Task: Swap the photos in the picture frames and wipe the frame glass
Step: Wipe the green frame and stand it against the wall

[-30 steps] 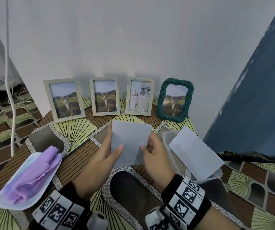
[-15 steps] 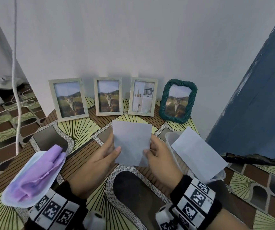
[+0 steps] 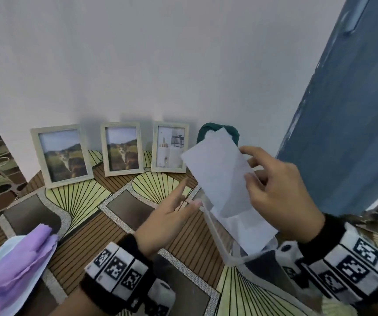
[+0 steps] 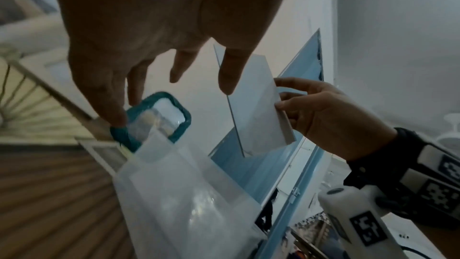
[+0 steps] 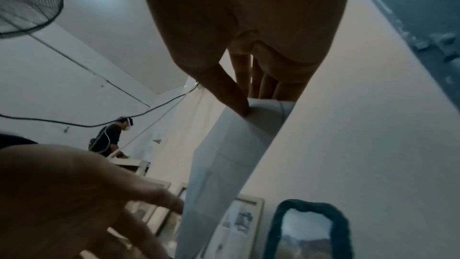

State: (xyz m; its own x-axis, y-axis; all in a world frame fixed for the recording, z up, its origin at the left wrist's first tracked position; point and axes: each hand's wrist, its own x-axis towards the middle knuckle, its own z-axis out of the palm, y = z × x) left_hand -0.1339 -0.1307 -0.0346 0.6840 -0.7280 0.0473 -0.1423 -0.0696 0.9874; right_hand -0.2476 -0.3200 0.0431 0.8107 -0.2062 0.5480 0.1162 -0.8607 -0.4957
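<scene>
- White paper, one sheet: the photo (image 3: 217, 169), blank back toward me, pinched at its right edge by my right hand (image 3: 279, 188); thumb on one face and fingers (image 4: 286, 103) on the other. It hangs over the clear plastic bin (image 3: 224, 245) near the right edge of the counter (image 3: 87, 226).
- Left hand (image 3: 167, 215): holding nothing, fingers straight and spread, reaching toward the sheet's lower left edge, just short of it as far as I can tell.
- Second white sheet (image 3: 247, 226): standing in the bin, leaning out over its rim.
- Pale wooden frames, three, propped along the counter's back edge against the wall: left frame (image 3: 61, 156) and middle frame (image 3: 121, 151) each show an animal in a field; third frame (image 3: 170, 147) shows an interior print.
- Green woven frame (image 4: 151, 119): at the back right corner, half hidden behind my sheet in the head view.
- Purple cloth (image 3: 17, 270): on a white tray (image 3: 3, 249) at the front left edge, not in hand.
- Risk, grip: a one-edge pinch lets the sheet bow or slip; I judge it could drop into the bin and get confused with the sheet already there.
- Risk, smudge: bare fingers on the printed face would mark it.
- Risk, reach: going to the back edge with the sheet in front of me could topple a propped frame, the green one first.
- Risk, order: glass left unwiped before refitting would trap dust.
</scene>
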